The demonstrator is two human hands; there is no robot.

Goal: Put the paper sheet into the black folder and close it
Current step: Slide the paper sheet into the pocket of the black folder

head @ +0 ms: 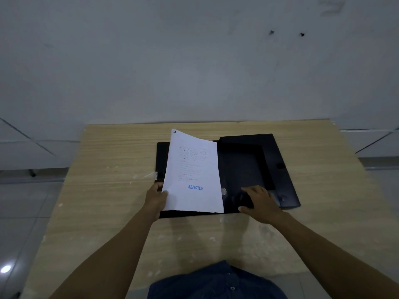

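A black folder (pixel 248 167) lies open on the wooden table, its box-like tray on the right and its flat cover on the left. A white paper sheet (pixel 192 169), stamped REJECTED in blue near its lower part, is held tilted over the left cover. My left hand (pixel 155 199) grips the sheet's lower left edge, thumb on top. My right hand (pixel 260 200) rests palm down on the near edge of the folder's right half, fingers spread. The sheet hides most of the left cover.
The light wooden table (pixel 112 190) reaches a grey wall at the back. A small white tag (pixel 152 175) lies beside the folder's left edge. Tiled floor shows on both sides. My dark blue shirt (pixel 216 281) is at the bottom.
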